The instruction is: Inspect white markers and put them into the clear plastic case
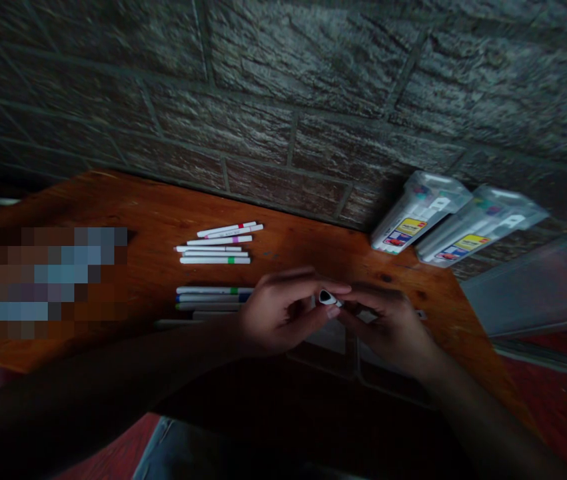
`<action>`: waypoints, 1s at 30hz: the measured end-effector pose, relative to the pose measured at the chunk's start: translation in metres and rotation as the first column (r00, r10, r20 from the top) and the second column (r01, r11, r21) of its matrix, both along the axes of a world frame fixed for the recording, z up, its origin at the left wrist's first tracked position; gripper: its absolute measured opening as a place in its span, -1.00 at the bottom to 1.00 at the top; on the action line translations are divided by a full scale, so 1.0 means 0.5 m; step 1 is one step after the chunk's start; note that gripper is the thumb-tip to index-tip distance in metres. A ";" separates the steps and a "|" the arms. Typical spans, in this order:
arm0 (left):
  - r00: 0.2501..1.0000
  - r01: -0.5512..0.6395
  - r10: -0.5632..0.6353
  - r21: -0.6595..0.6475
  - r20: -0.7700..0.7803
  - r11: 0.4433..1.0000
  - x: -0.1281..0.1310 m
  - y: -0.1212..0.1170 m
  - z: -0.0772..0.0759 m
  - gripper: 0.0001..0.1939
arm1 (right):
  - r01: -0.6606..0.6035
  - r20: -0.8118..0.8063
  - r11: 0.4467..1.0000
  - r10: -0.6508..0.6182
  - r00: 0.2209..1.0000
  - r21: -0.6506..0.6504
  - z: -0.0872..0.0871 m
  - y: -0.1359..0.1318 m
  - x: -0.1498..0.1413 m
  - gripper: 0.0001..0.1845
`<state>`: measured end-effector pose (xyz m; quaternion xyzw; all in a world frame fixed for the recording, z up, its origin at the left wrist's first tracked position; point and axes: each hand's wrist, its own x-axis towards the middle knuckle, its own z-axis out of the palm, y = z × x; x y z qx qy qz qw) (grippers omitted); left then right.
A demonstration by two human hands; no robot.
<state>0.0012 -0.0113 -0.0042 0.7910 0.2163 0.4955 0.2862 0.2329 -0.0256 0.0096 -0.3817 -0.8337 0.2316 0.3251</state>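
Between my two hands is a white marker (330, 298), its dark end turned towards me. My left hand (276, 313) pinches it between thumb and forefinger. From the other side, my right hand (393, 323) has its fingertips closed at the same marker, and its far part is hidden by the fingers. Below the hands lies a clear flat plastic case (330, 337), mostly in shadow. Just left of my left hand, several white markers (210, 299) lie side by side, partly covered by that hand and forearm.
Further back on the wooden table (148, 213) lies a second group of white markers (216, 253) with coloured bands. Two clear marker boxes with yellow labels, a left box (406, 220) and a right box (468, 233), lean by the stone wall (263, 133). The left side is blurred out.
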 end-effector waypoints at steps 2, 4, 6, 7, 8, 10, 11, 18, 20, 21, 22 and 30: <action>1.000 0.021 -0.021 0.037 -0.008 0.999 0.000 -0.001 0.000 -0.72 | -0.008 0.002 1.000 0.008 1.000 0.004 0.000 0.001 0.001 -0.81; 0.999 0.039 -0.038 0.062 -0.015 0.997 0.000 -0.003 0.003 -0.72 | -0.004 0.006 1.000 0.004 1.000 0.003 -0.002 0.001 0.004 -0.79; 0.998 0.055 -0.053 0.086 -0.021 0.995 0.001 -0.003 0.006 -0.72 | 0.002 0.020 1.000 -0.002 1.000 0.001 -0.004 0.001 0.006 -0.77; 0.998 0.061 -0.059 0.100 -0.023 0.993 0.001 -0.003 0.007 -0.73 | 0.003 0.024 1.000 -0.003 1.000 0.007 -0.005 0.001 0.007 -0.77; 0.998 0.067 -0.065 0.113 -0.024 0.991 0.002 -0.003 0.007 -0.74 | 0.001 0.029 1.000 -0.002 1.000 0.016 -0.005 0.001 0.008 -0.78; 0.997 0.074 -0.073 0.142 -0.012 0.987 0.004 -0.003 0.005 -0.77 | -0.008 0.035 1.000 0.007 0.999 0.028 -0.007 0.001 0.008 -0.81; 0.997 0.075 -0.076 0.153 -0.003 0.985 0.005 -0.003 0.003 -0.78 | -0.012 0.036 0.999 0.011 0.999 0.032 -0.008 0.001 0.008 -0.82; 0.996 0.086 -0.081 0.187 -0.033 0.979 0.004 -0.009 0.000 -0.78 | -0.016 0.027 0.999 0.015 1.000 0.048 -0.015 0.002 0.011 -0.78; 0.996 0.086 -0.082 0.189 -0.030 0.978 0.004 -0.009 0.000 -0.78 | -0.011 0.029 0.998 0.010 1.000 0.054 -0.015 0.002 0.012 -0.77; 0.996 0.088 -0.084 0.189 -0.027 0.978 0.004 -0.009 0.000 -0.78 | -0.012 0.027 0.998 0.011 1.000 0.057 -0.015 0.002 0.012 -0.78; 0.996 0.089 -0.086 0.191 -0.023 0.978 0.005 -0.009 0.000 -0.78 | -0.014 0.026 0.998 0.013 1.000 0.057 -0.015 0.002 0.012 -0.78; 0.995 0.103 -0.101 0.205 -0.023 0.973 0.005 -0.005 -0.003 -0.77 | -0.015 0.030 0.999 0.014 0.999 0.047 -0.016 0.001 0.012 -0.78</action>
